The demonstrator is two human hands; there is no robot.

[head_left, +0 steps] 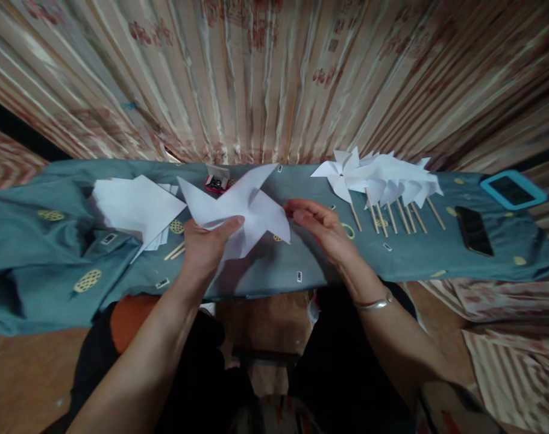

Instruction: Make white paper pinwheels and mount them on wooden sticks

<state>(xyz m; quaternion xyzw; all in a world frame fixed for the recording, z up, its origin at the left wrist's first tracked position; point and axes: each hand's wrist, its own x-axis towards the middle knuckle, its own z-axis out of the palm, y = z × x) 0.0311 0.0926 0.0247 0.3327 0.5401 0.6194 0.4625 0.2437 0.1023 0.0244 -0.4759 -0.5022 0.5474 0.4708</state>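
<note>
The left hand (pixel 207 242) grips the white paper pinwheel (pixel 258 211) above the cloth (pixel 269 280), thumb pressed near its centre. The right hand (pixel 323 232) is positioned beside the pinwheel's right edge, fingertips together; whether they hold anything cannot be determined. Stick-mounted pinwheels (pixel 387 175) lie farther right.

No text can be read for certain. Small white patches (pixel 299 276) on the green-blue cloth (pixel 265 281) bear dark marks like lettering, too small to make out; reddish-brown prints (pixel 326 76) on the curtain (pixel 274 114) are too blurred to read.
</note>
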